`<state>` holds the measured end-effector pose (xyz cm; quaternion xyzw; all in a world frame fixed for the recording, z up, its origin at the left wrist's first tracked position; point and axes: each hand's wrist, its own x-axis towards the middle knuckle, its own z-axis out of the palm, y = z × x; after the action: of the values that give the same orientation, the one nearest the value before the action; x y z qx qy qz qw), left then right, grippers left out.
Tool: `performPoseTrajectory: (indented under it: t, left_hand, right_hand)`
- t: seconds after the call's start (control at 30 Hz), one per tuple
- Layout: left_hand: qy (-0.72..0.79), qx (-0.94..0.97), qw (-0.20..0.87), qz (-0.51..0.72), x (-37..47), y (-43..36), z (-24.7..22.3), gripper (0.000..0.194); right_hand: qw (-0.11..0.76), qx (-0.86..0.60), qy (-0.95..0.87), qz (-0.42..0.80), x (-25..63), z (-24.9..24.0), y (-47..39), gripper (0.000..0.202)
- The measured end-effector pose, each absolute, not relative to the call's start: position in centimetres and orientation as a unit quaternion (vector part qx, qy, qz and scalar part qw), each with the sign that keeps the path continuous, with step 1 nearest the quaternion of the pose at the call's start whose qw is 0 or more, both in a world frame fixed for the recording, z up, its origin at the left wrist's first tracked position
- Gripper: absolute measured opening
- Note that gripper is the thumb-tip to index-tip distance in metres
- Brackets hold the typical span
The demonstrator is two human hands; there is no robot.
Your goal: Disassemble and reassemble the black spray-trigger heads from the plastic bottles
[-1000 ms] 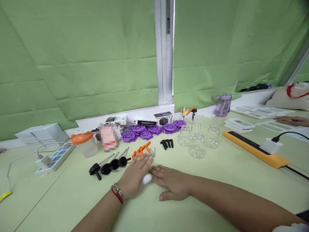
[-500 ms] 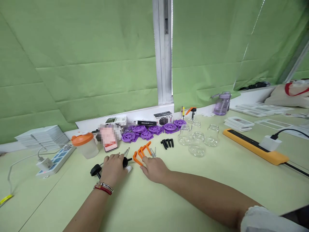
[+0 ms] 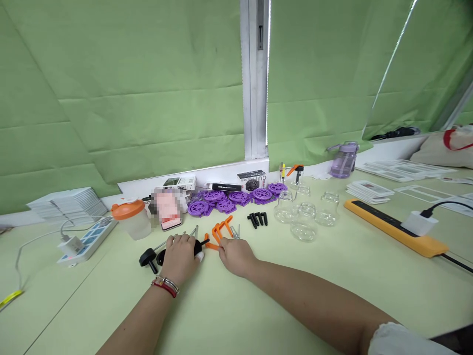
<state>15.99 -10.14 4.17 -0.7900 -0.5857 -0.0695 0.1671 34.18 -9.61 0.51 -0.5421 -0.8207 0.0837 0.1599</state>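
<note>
My left hand [image 3: 180, 257] is closed over a black round part [image 3: 198, 247] with a thin peg that points right; my palm hides most of it. My right hand [image 3: 237, 256] pinches the near end of an orange bent crank arm [image 3: 210, 243] close to that peg. Whether peg and crank touch, I cannot tell. More orange crank arms [image 3: 220, 229] lie just beyond my right fingers, beside several thin metal rods or screws [image 3: 236, 230]. To the left of my left hand rests a black disc with a stem [image 3: 148, 257].
Several black knob handles [image 3: 257, 219], purple wheel-shaped parts [image 3: 239, 197] and clear jars [image 3: 305, 228] stand farther back. A lidded orange cup [image 3: 132, 219], a phone [image 3: 170, 217] and a white power strip [image 3: 88, 244] are left. An orange power strip [image 3: 391, 227] lies right.
My left hand has shifted slightly right with the black part. My right fingers have closed on one orange crank, whose position has turned and moved nearer the peg.
</note>
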Motion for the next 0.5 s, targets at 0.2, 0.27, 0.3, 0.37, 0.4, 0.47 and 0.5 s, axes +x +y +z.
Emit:
performPoseTrajectory:
  t: [0.2,0.27,0.3,0.37,0.4,0.47,0.5]
  left_hand:
    - [-0.572,-0.798,0.169,-0.085,16.2,-10.2,4.3,0.023]
    - [-0.562,-0.802,0.169,-0.110,16.2,-10.3,4.4,0.025]
    - [-0.555,-0.806,0.166,-0.123,16.3,-10.3,4.4,0.027]
    - [-0.546,-0.812,0.145,-0.146,16.4,-10.3,4.3,0.030]
    - [-0.544,-0.815,0.127,-0.157,16.4,-10.3,4.1,0.033]
    - [-0.538,-0.821,0.085,-0.174,16.6,-10.4,3.8,0.039]
    - [-0.531,-0.826,0.063,-0.179,16.8,-10.5,3.7,0.042]
  right_hand:
    - [0.306,-0.540,-0.755,0.211,35.4,-0.3,-8.9,0.021]
    - [0.377,-0.512,-0.705,0.314,35.9,-0.7,-8.5,0.021]
    - [0.411,-0.492,-0.671,0.374,36.1,-0.9,-8.3,0.021]
    - [0.463,-0.442,-0.590,0.492,36.9,-1.1,-8.2,0.022]
    - [0.479,-0.415,-0.549,0.545,37.4,-1.1,-8.2,0.023]
    - [0.493,-0.365,-0.476,0.630,38.7,-1.2,-8.5,0.026]
    - [0.493,-0.343,-0.445,0.664,39.5,-1.2,-8.7,0.028]
